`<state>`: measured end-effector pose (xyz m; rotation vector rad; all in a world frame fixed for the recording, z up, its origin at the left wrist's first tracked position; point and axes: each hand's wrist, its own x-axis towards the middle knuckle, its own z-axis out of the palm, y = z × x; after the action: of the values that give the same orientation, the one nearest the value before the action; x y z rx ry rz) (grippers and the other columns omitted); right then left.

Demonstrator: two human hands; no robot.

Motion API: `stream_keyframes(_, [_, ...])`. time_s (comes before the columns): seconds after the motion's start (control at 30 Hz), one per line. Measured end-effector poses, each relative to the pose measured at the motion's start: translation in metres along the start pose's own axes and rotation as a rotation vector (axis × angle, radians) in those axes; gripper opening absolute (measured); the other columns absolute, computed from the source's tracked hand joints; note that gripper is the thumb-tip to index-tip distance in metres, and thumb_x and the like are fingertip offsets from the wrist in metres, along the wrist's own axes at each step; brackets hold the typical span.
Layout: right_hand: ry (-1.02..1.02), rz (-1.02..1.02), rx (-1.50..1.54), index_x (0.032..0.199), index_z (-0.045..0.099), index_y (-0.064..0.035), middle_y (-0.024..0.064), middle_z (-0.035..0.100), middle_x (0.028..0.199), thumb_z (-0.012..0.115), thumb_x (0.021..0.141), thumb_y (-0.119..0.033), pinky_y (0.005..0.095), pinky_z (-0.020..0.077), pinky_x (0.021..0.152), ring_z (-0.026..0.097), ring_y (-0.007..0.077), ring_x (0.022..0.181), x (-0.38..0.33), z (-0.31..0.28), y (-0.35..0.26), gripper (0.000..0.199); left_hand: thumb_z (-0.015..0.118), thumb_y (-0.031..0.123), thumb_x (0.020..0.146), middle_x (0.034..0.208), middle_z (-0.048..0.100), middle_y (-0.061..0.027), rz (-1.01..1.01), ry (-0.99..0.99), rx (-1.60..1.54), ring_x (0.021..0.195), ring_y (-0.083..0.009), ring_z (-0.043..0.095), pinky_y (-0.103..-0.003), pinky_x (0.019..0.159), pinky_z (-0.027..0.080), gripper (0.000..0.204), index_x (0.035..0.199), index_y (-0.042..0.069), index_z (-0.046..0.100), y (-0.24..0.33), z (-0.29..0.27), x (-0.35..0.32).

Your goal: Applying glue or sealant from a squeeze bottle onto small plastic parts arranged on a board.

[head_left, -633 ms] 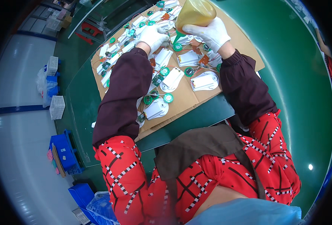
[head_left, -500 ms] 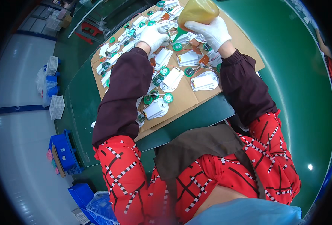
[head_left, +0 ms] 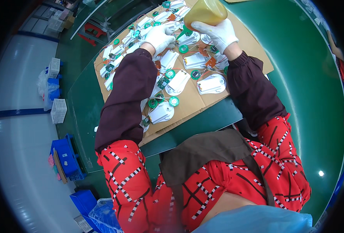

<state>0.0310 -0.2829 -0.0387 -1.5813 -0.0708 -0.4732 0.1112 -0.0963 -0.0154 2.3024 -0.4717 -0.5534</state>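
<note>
My right hand [head_left: 218,34], in a white glove, grips a yellow squeeze bottle [head_left: 205,12] tipped over with its green nozzle [head_left: 185,32] pointing down at the parts. My left hand [head_left: 159,35], also gloved, presses on small white parts just left of the nozzle. Beneath both hands lies a brown cardboard sheet [head_left: 253,42] covered with several white flat modules [head_left: 212,84], round green-rimmed discs [head_left: 174,101] and thin wires. Dark sleeves cover both forearms.
The cardboard lies on a green table [head_left: 308,85] with a dark strip along its near edge [head_left: 203,124]. White baskets [head_left: 58,110] and blue crates [head_left: 65,157] stand on the grey floor to the left. A red stool [head_left: 89,29] stands beyond the table.
</note>
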Motion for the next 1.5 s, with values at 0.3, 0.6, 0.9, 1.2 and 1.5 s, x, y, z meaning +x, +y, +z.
stream_keyframes(0.3, [-0.023, -0.145, -0.188, 0.098, 0.06, -0.0021, 0.0055, 0.063, 0.084, 0.076, 0.067, -0.024, 0.0239, 0.0482, 0.063, 0.058, 0.0095, 0.071, -0.004, 0.004, 0.003, 0.042, 0.057, 0.006, 0.079, 0.082, 0.062, -0.0116, 0.027, 0.002, -0.037, 0.074, -0.0155, 0.062, -0.024, 0.065, 0.052, 0.012, 0.084, -0.005, 0.055, -0.015, 0.0, 0.009])
stream_keyframes(0.6, [-0.07, -0.175, -0.238, 0.101, 0.058, -0.0034, 0.0058, 0.064, 0.091, 0.077, 0.065, -0.031, 0.0269, 0.0494, 0.07, 0.061, 0.0141, 0.079, -0.003, 0.001, 0.001, 0.049, 0.059, 0.006, 0.077, 0.082, 0.062, -0.0109, -0.015, 0.027, -0.032, 0.071, -0.0146, 0.062, -0.024, 0.065, 0.051, 0.014, 0.086, -0.005, 0.057, -0.012, 0.002, 0.007])
stream_keyframes(0.9, [-0.082, -0.17, -0.323, 0.102, 0.058, -0.0035, 0.0049, 0.063, 0.092, 0.079, 0.062, -0.031, 0.0266, 0.0487, 0.073, 0.06, 0.0134, 0.081, -0.003, 0.0, -0.003, 0.053, 0.062, 0.007, 0.072, 0.073, 0.062, -0.0081, 0.056, 0.142, 0.164, 0.064, -0.0124, 0.06, -0.024, 0.06, 0.049, 0.012, 0.081, -0.002, 0.06, -0.015, 0.003, 0.005])
stream_keyframes(1.2, [-0.154, -0.053, -0.264, 0.1, 0.058, -0.0032, 0.0055, 0.063, 0.09, 0.078, 0.063, -0.027, 0.0263, 0.0488, 0.07, 0.059, 0.0121, 0.078, -0.006, -0.002, -0.006, 0.048, 0.062, 0.011, 0.068, 0.068, 0.063, -0.0079, 0.209, 0.257, 0.436, 0.06, -0.0134, 0.059, -0.027, 0.058, 0.048, 0.015, 0.08, 0.001, 0.063, -0.014, 0.004, 0.005])
stream_keyframes(1.5, [-0.163, -0.208, -0.297, 0.101, 0.058, -0.0038, 0.0051, 0.063, 0.091, 0.078, 0.064, -0.025, 0.0261, 0.049, 0.072, 0.06, 0.0126, 0.08, -0.006, -0.006, -0.002, 0.048, 0.063, 0.012, 0.068, 0.069, 0.063, -0.0096, 0.204, 0.261, 0.45, 0.061, -0.0149, 0.06, -0.028, 0.059, 0.047, 0.018, 0.082, 0.002, 0.065, -0.016, 0.005, 0.004])
